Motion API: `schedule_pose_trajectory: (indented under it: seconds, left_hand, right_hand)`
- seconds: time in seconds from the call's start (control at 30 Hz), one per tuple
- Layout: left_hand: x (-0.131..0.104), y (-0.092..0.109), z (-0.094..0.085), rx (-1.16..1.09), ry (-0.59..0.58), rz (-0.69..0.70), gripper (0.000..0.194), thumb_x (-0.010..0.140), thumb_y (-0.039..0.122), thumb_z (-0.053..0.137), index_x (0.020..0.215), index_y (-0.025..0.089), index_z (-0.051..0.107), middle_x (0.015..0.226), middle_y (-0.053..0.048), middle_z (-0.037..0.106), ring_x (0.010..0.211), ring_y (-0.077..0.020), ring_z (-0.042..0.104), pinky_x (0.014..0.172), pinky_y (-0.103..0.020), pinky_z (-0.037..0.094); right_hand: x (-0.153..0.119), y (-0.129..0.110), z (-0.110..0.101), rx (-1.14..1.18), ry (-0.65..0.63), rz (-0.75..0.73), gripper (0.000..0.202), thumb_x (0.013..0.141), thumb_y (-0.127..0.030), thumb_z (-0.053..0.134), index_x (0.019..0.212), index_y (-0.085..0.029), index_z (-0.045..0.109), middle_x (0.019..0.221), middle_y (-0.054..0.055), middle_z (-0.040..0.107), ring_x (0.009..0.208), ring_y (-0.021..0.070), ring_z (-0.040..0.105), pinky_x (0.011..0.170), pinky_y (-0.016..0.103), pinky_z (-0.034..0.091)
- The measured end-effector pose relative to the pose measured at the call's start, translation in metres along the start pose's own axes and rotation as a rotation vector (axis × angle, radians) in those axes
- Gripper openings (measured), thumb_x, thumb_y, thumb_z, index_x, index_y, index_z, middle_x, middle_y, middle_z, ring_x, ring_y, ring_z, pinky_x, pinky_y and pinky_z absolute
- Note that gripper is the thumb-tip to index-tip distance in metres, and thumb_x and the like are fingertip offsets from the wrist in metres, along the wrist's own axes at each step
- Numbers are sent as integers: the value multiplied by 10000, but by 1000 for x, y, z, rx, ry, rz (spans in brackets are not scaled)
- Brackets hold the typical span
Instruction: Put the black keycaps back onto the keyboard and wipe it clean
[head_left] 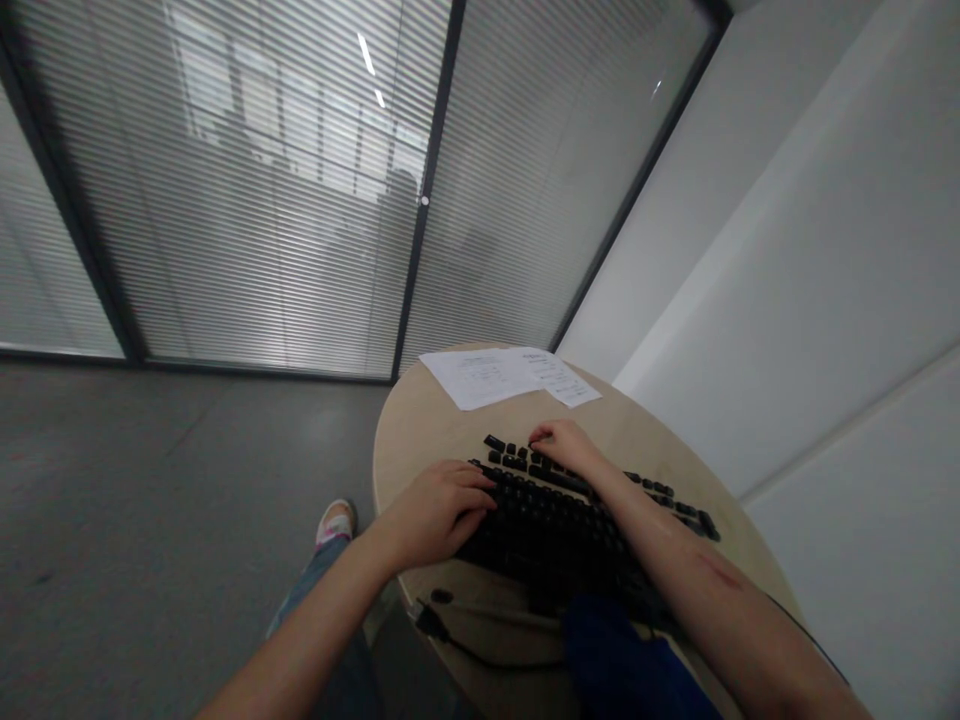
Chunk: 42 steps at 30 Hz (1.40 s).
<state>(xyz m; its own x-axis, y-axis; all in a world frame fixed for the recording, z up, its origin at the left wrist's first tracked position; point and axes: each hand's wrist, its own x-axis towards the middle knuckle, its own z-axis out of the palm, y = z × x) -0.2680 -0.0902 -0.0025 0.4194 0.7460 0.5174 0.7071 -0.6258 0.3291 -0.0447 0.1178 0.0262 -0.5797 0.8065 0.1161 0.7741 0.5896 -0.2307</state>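
A black keyboard (555, 530) lies on the round wooden table, close to my body. Loose black keycaps (515, 463) stand in rows just beyond it. My left hand (450, 500) grips the keyboard's left end, fingers over the top and thumb along the near side. Reaching across the board, my right hand (562, 442) has its fingertips pinched together at a small dark keycap in the far row. My right forearm hides part of the keyboard and some of the keycaps.
Printed paper sheets (487, 376) lie at the table's (420, 430) far edge. A black cable with a plug (430, 620) runs along the near edge. Blue cloth (622, 660) overlaps the table front. A glass partition with blinds (277, 220) and a white wall (840, 250) stand beyond.
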Motion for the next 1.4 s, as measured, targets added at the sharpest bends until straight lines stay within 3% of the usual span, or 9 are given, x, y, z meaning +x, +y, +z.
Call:
schedule_pose_trajectory:
  seconds: [0.17,0.27,0.37,0.47,0.67,1.23,1.4]
  left_hand:
    - [-1,1,-2,29,7,-21,208,923,225,626,1052,267,784,1299,-67,711,1232,-296,628,1078,-508,493]
    - [-1,0,-1,14,-2,-24,215,933,222,626,1088,256,770,1298,-79,702,1198,-283,642,1058,-489,511]
    - [-1,-2,0,-23,1,-26,226,946,236,618,1134,242,744,1248,-81,715,1145,-268,659,1014,-463,537]
    - [-2,-3,-1,-33,43,-44,230,947,244,621,1147,243,733,1263,-87,703,1169,-267,647,1029,-464,531]
    - [-4,1,-3,15,52,-115,228,944,252,612,1131,235,743,1251,-111,702,1198,-284,631,1031,-505,534]
    - [-3,4,-6,27,3,-154,223,956,248,591,1133,229,724,1260,-103,698,1170,-259,640,1000,-521,550]
    - [-3,5,-6,34,2,-160,222,953,241,592,1129,224,726,1272,-109,695,1175,-262,640,1006,-520,549]
  right_hand:
    - [-24,-16,-18,55,107,-28,146,876,-255,702,979,-259,806,1019,33,803,997,235,730,911,343,537]
    - [-62,-28,-24,178,193,-225,115,874,-264,723,961,-268,798,976,33,800,950,231,731,880,361,550]
    - [-99,-39,-14,265,226,-451,92,882,-225,727,950,-258,779,948,37,794,916,218,720,868,373,548]
    - [-118,-48,6,323,281,-551,91,871,-188,742,941,-242,760,929,39,794,879,210,715,843,377,546]
    - [-122,-53,29,370,319,-588,100,854,-154,753,906,-240,754,886,25,795,840,204,712,847,389,530]
    - [-128,-55,29,342,300,-560,118,898,-198,710,884,-278,796,933,28,779,893,216,651,886,423,487]
    - [-129,-57,27,292,333,-541,52,863,-236,758,863,-266,800,1057,69,740,1003,249,640,919,458,490]
